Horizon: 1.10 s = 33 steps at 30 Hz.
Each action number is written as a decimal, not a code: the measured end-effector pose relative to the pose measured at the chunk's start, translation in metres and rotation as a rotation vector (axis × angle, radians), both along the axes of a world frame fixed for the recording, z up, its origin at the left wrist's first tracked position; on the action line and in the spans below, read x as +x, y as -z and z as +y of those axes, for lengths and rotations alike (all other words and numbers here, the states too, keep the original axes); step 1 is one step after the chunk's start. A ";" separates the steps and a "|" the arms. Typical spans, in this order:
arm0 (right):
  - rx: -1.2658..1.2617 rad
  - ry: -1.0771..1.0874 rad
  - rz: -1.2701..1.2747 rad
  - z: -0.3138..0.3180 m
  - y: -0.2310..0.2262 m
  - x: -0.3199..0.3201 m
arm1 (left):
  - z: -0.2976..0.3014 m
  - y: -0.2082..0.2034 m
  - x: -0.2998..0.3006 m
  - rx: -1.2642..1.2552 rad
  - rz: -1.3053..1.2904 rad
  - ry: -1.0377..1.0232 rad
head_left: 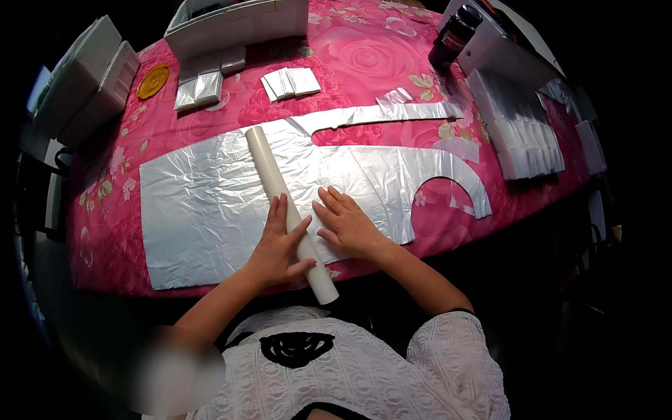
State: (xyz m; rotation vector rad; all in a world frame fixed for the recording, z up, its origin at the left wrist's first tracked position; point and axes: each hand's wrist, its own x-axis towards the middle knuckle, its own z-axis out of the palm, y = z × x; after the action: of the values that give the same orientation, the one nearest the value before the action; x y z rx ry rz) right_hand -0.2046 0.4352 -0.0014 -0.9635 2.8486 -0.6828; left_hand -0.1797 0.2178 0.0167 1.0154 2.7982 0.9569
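Note:
A thin, shiny whitish plastic apron (199, 203) lies spread and wrinkled on the table. Its right end narrows to a curved strap around a cut-out, and a long strip runs along its far side. Across the apron lies a white tube (262, 154), slanting from far left to near right, its near end past the table edge. My left hand (276, 245) rests over the near half of the tube with fingers spread. Just right of the tube, my right hand (348, 224) lies flat on the plastic, fingers stretched out.
Folded plastic packets (290, 82) lie beyond the apron, with a stack of packets (199, 87) farther left by a white box (238, 28). A yellow disc (152, 82) is at far left. At right stand a dark bottle (455, 36) and stacked folded plastic (518, 133). Pink floral cloth (364, 59) covers the table.

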 end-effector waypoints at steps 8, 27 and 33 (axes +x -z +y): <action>0.100 0.493 0.160 0.140 0.017 -0.038 | 0.011 -0.006 -0.009 -0.026 -0.031 0.084; -0.533 0.605 -0.027 0.035 -0.068 0.007 | 0.028 -0.023 0.005 0.641 -0.523 -0.147; -0.620 -0.052 -0.027 -0.065 -0.077 0.053 | -0.022 -0.027 -0.017 0.812 -1.242 -0.338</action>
State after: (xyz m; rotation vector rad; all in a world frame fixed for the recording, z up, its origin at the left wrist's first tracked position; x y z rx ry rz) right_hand -0.1512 0.3699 0.0757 -1.0612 2.6058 -1.6093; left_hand -0.1971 0.1956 0.0442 -0.1853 1.5105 1.9097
